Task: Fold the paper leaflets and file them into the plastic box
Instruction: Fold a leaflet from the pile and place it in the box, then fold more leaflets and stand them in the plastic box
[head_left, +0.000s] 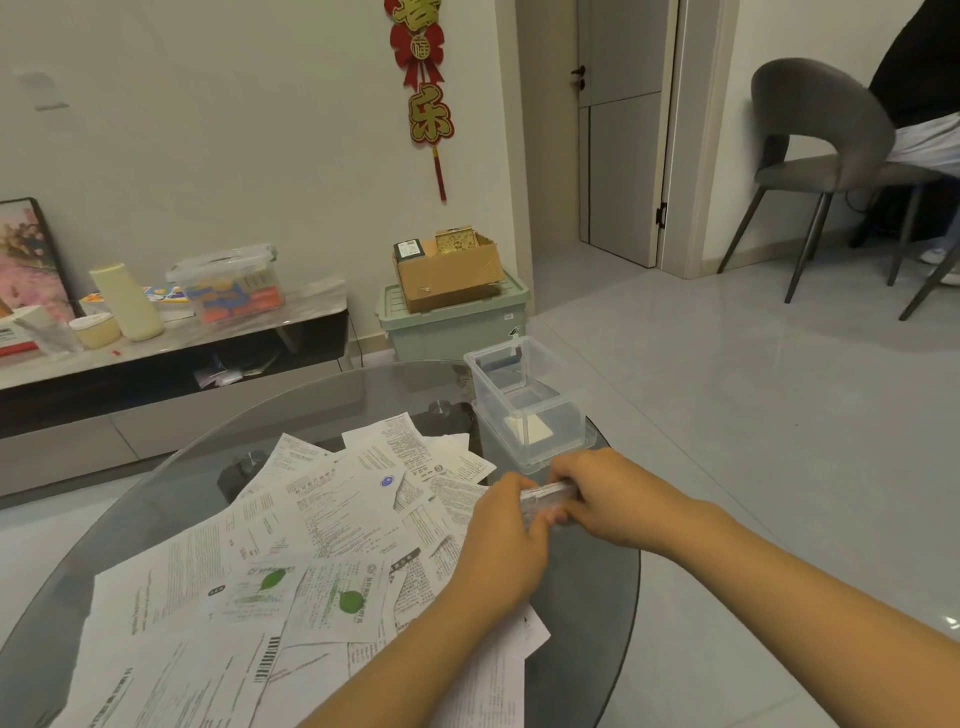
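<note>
Over glass table (597, 561), left hand (506, 535) and right hand (605, 496) pinch folded leaflet (545, 496).

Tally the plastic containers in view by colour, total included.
Clear plastic box on the round glass table: 1
Clear lidded plastic box on the low cabinet: 1
Green plastic storage bin on the floor: 1
Total: 3

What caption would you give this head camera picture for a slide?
Both hands, left hand and right hand, pinch a folded leaflet above scattered leaflets, beside the clear plastic box.
</note>
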